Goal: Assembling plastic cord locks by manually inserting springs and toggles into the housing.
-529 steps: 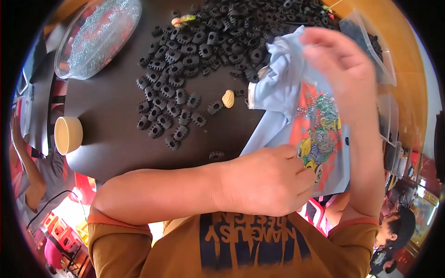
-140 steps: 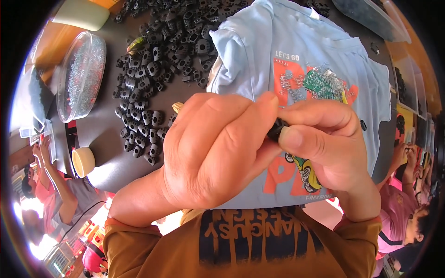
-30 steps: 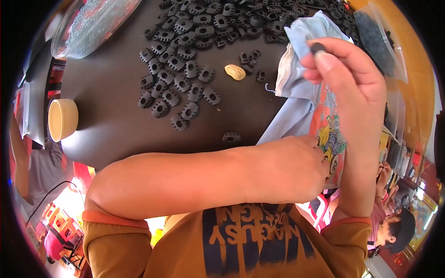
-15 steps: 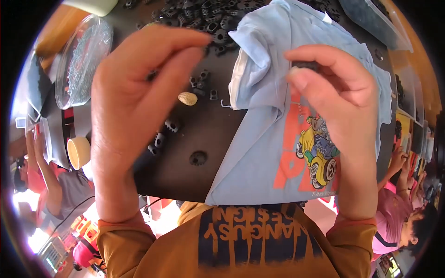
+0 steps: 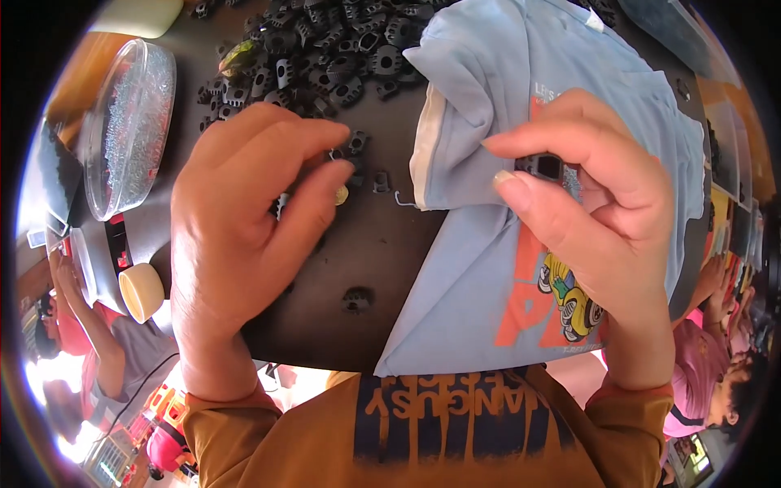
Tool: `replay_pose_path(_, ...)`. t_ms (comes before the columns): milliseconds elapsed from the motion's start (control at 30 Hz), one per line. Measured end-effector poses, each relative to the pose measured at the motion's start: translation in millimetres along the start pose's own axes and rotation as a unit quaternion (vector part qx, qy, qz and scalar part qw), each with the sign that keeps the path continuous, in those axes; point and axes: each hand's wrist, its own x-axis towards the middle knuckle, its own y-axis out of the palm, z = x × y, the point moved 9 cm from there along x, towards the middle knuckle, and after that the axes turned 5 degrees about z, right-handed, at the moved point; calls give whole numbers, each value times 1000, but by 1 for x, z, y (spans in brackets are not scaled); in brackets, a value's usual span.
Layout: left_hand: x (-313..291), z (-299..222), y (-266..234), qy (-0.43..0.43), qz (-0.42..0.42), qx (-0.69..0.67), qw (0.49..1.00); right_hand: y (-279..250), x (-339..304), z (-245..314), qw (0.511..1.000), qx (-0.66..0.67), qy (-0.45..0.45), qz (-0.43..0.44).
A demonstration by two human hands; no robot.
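Observation:
My right hand (image 5: 602, 179) is raised over a light blue T-shirt (image 5: 464, 276), with a small black claw-clip piece (image 5: 543, 167) between its thumb and curled fingers. To its left hovers my left hand (image 5: 244, 195), index finger and thumb curved toward each other with a gap between the tips. I see nothing held in that gap; a few loose black pieces (image 5: 358, 142) on the dark table show behind it. A peanut (image 5: 342, 195) peeks out beside the left thumb, mostly hidden by it.
A heap of black clip pieces (image 5: 325, 49) covers the far table, with a yellow-green wrapped item (image 5: 237, 58) on it. At left stand a clear tub of metal springs (image 5: 134, 130) and a cream cup (image 5: 141, 293). A single black piece (image 5: 356, 299) lies near the front edge. People sit on both sides.
My left hand has come nearer to me, and its fingertips are farther apart. In the right hand the black piece shows more plainly. The whole view has shifted slightly.

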Motion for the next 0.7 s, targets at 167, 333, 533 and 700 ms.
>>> replay_pose_path(167,1,-4,13,23,13,62,998,5,-1,-5,999,26,38,8)
replay_pose_path(333,4,2,8,12,-8,19,1000,8,-5,-3,999,31,44,6)
replay_pose_path(533,-4,12,4,-82,-30,-192,978,11,-10,-7,988,136,66,-18)
replay_pose_path(700,2,11,-1,-41,-37,-78,995,13,-8,-3,992,125,24,4)
